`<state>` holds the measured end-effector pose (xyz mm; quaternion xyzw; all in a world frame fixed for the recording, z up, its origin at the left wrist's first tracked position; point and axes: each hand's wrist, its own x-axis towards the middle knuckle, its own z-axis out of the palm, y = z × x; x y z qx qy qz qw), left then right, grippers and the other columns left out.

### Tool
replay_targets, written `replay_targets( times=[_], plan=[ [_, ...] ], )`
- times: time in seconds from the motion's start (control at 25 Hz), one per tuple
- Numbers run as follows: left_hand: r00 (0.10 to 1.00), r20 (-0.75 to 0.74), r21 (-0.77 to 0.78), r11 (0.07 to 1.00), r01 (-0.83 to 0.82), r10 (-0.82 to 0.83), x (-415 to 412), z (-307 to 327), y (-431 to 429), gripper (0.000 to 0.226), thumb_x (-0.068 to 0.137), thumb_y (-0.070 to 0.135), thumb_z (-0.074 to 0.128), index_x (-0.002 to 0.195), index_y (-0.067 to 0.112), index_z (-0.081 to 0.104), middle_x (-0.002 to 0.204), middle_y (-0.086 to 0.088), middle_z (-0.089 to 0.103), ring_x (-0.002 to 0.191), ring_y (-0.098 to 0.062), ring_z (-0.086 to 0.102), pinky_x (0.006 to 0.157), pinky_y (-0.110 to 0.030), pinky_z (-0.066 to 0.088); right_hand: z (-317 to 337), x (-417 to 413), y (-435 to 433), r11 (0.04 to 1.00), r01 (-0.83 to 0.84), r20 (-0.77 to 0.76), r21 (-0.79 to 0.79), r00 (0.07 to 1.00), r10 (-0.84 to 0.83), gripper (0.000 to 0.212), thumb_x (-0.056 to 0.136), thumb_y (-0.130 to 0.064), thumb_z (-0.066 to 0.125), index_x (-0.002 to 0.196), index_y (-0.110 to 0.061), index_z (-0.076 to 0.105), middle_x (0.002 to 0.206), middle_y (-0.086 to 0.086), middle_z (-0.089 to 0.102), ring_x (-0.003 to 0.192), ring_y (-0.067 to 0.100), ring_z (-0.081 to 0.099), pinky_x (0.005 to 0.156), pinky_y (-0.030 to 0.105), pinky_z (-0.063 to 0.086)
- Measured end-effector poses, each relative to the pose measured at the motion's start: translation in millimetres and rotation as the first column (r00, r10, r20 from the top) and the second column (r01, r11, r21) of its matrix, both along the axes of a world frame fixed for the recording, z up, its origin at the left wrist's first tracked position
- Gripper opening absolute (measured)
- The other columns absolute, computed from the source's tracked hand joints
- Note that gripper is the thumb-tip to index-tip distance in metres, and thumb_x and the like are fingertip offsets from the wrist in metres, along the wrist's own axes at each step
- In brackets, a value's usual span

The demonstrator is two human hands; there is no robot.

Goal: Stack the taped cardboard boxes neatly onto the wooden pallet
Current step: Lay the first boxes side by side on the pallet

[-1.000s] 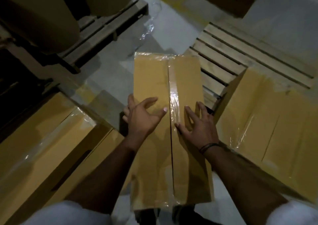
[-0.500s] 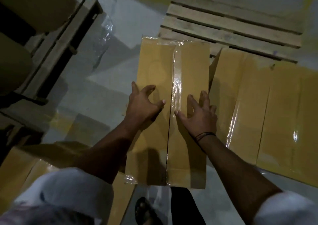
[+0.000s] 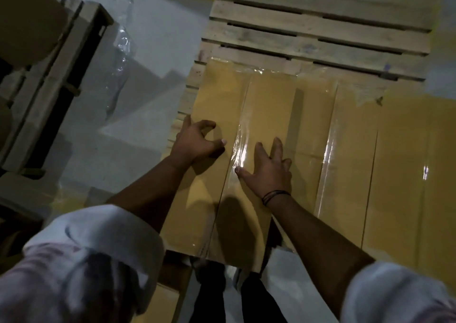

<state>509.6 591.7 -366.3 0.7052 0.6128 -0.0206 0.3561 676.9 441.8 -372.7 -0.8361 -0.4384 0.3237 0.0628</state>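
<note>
Moved forward onto pallet (image 3: 320, 28), box (image 3: 269, 105) now just beside second box (image 3: 399, 174), left hand (image 3: 197, 145) fingers curled gripping its edge, right hand (image 3: 269, 172) flat, fingers spread on top.

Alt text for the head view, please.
A person sets a taped cardboard box on a wooden pallet beside another box: the left grip holds its left edge, the right grip presses flat on top. A second pallet stands on the grey floor at left.

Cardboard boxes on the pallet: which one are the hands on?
The left box, at the pallet's edge: left hand grips its side, right hand flat on top. The right box is untouched.
</note>
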Motion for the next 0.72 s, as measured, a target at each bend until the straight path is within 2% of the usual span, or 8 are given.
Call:
replay_targets(
  times=[0.16,0.36,0.48,0.56,0.64,0.72],
  plan=[
    [1.0,-0.006,-0.044,0.999,0.01,-0.01,11.4,-27.4,19.6,0.079,0.061,0.078,0.073,0.131,0.045,0.058,0.153,-0.005,0.029,0.129,-0.04,0.053,0.102,-0.054,0.052,-21.6,10.2,17.7,1.0,-0.006,-0.002,-0.018,1.0,0.006,0.093,0.079,-0.069,0.065,0.154,-0.037,0.022,0.165,-0.004,-0.016,0.14,0.049,0.021,0.105,0.055,0.041],
    [0.995,0.101,-0.024,1.0,-0.009,0.012,16.5,-47.4,34.9,0.065,0.078,0.051,0.084,0.135,0.029,0.062,0.147,-0.006,0.034,0.118,-0.025,0.055,0.104,-0.043,0.051,-47.7,19.0,37.0,1.0,0.015,-0.015,-0.025,1.0,-0.016,0.089,0.081,-0.061,0.07,0.152,-0.034,0.026,0.165,-0.001,-0.015,0.141,0.05,0.015,0.108,0.056,0.039],
    [0.997,0.058,-0.131,0.99,0.052,-0.045,10.0,-58.0,29.2,0.075,0.078,0.05,0.084,0.142,0.025,0.055,0.155,-0.008,0.025,0.125,-0.03,0.053,0.107,-0.043,0.049,-54.7,21.5,34.0,0.998,-0.044,0.033,-0.048,0.998,0.046,0.077,0.083,-0.054,0.071,0.147,-0.031,0.035,0.164,0.005,-0.007,0.138,0.044,0.015,0.107,0.052,0.04],
    [0.984,-0.064,-0.143,0.977,0.157,-0.168,-0.5,-65.2,16.7,0.089,0.073,0.064,0.08,0.149,0.031,0.046,0.165,-0.01,0.009,0.129,-0.039,0.053,0.111,-0.049,0.045,-53.3,16.5,25.5,0.987,-0.129,0.069,-0.093,0.988,0.136,0.069,0.083,-0.05,0.072,0.141,-0.03,0.04,0.163,0.008,-0.003,0.139,0.041,0.013,0.108,0.053,0.038],
    [0.961,-0.146,-0.149,0.966,0.213,-0.234,-9.5,-63.2,-1.5,0.097,0.071,0.071,0.074,0.154,0.037,0.036,0.169,-0.009,-0.008,0.139,-0.049,0.039,0.116,-0.057,0.038,-51.2,6.5,12.3,0.969,-0.209,0.095,-0.135,0.97,0.223,0.069,0.083,-0.047,0.073,0.14,-0.029,0.039,0.162,0.01,-0.002,0.141,0.041,0.01,0.109,0.058,0.034],
    [0.944,-0.167,-0.212,0.945,0.249,-0.286,-19.1,-54.5,-23.7,0.098,0.078,0.062,0.077,0.158,0.041,0.025,0.168,-0.006,-0.021,0.149,-0.056,0.009,0.12,-0.064,0.024,-48.9,-6.8,-5.5,0.953,-0.249,0.098,-0.172,0.958,0.268,0.076,0.084,-0.046,0.072,0.145,-0.029,0.031,0.163,0.011,-0.006,0.144,0.043,0.005,0.11,0.06,0.03]
  ],
)
